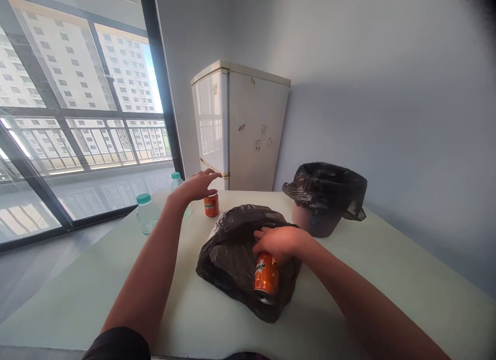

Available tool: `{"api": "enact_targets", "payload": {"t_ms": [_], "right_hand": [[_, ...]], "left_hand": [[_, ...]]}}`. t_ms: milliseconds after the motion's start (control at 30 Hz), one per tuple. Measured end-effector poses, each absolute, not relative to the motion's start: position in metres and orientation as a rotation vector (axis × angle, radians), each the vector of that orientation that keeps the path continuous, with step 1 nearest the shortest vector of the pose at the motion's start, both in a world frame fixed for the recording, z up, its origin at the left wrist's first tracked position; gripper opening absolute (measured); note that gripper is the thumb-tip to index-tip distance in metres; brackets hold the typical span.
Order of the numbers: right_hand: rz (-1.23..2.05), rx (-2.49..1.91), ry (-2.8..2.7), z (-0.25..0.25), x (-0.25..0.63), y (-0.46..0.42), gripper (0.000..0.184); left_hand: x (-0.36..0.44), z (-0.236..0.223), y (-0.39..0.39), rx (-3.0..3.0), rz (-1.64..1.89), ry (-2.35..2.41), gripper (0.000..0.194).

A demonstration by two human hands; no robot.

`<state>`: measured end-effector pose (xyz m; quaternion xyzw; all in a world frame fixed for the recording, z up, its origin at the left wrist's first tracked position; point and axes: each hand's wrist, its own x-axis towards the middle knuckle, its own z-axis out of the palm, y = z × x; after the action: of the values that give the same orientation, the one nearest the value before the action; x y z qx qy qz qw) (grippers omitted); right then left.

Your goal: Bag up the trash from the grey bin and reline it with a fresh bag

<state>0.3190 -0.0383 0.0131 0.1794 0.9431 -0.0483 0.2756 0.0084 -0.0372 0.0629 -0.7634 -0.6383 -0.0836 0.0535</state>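
Note:
My right hand (pixel 279 242) is wrapped round an orange soda can (pixel 265 277), which it holds tilted in the mouth of a black plastic bag (pixel 228 256). The bag lies open on the table in front of me. My left hand (pixel 199 185) is stretched out above a second orange can (pixel 211 206) that stands upright. Its thumb and fingers are apart, and it seems to hold nothing; whether it touches the can's top I cannot tell. Left of that can stand two clear bottles with green caps, a nearer bottle (pixel 146 215) and a farther bottle (pixel 176 180) partly behind my left arm.
A bin (pixel 315 223) lined with a black bag stands at the right of the pale table (pixel 186 308). Behind the table is a white fridge (pixel 256 117) near the wall. Glass doors (pixel 85 91) with dark frames are on the left.

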Motion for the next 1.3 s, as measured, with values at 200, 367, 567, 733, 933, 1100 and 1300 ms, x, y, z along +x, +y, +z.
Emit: {"api": "enact_targets", "payload": {"t_ms": [200,367,567,733,933,1100,1300], "right_hand": [[-0.297,0.38,2.616,0.028,0.331,-0.026,0.053],[-0.704,0.524,2.941,0.072,0.355,-0.037,0.056],[-1.079,0.732,3.117,0.072,0.343,-0.045,0.069],[-1.216,0.789,3.118,0.053,0.327,-0.041,0.078],[-1.14,0.866,3.151,0.045,0.319,-0.046,0.086],[-0.962,0.941,3.229,0.049,0.323,-0.047,0.049],[-0.952,0.921,3.209,0.049,0.326,-0.045,0.04]], "left_hand": [[0.031,0.099,-0.077,-2.41,-0.463,-1.779,0.049],[0.054,0.127,-0.119,-2.756,-0.434,-1.776,0.049],[0.071,0.138,-0.148,-3.017,-0.387,-1.629,0.068],[0.08,0.141,-0.159,-3.04,-0.326,-1.539,0.05],[0.069,0.144,-0.17,-2.864,-0.274,-1.7,0.045],[0.03,0.139,-0.167,-2.661,-0.238,-1.99,0.052],[-0.009,0.125,-0.135,-2.578,0.035,-2.404,0.05]]}}
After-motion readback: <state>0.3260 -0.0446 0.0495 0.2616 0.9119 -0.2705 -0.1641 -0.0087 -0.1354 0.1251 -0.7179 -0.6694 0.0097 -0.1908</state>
